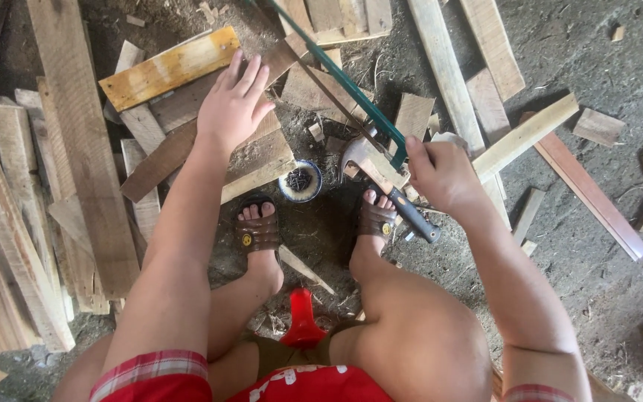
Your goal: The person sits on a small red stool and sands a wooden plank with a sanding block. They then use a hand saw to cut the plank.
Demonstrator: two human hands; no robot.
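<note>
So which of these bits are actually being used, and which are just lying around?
In use:
- left hand pressing flat on a brown wooden plank
- right hand gripping a green-framed handsaw
- claw hammer with black grip by the right foot
- small round blue-rimmed bowl of dark nails

Lying about:
- yellow-painted board
- long reddish wooden strip
- pale planks stacked on the left

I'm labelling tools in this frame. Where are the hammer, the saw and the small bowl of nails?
hammer (362,156): head view, on its metal head.
saw (351,88): head view, on the green frame bar.
bowl of nails (300,181): head view, on the dark nails inside.
</note>
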